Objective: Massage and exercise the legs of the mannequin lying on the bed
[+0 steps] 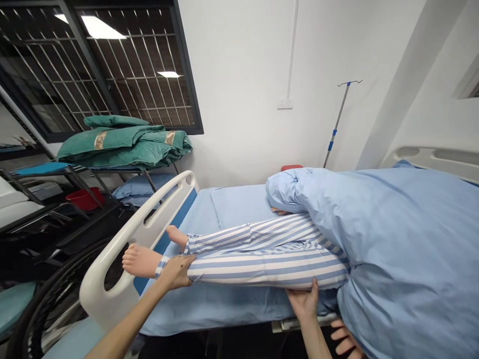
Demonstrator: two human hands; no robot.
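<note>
Gripping the nearer leg [262,269] of a patient manikin with the left hand [175,272], fingers curled closed over the shin just above the bare foot [139,260]. Pressing the right hand [303,299] against the underside of the same leg near the knee, the palm mostly hidden behind the striped trousers, leaving unclear how tightly it is closing. Resting both legs on a pale blue bed sheet [209,314], with the second foot [175,237] lying just beyond the first. Hiding the manikin's upper body under a bulky blue quilt [392,234]. Showing extra fingers [279,211] poking from under the quilt's edge, owner impossible to make out. Cutting off another set of fingers [346,336] at the bottom frame edge, likewise of unclear owner. Standing in the way at the bed's end, a white bed rail [138,234]. Showing beyond it a wheelchair wheel [48,299], a red basin [84,198], teal folded blankets [123,144] on a metal rack [101,172], and an IV pole [339,119] against the wall.
</note>
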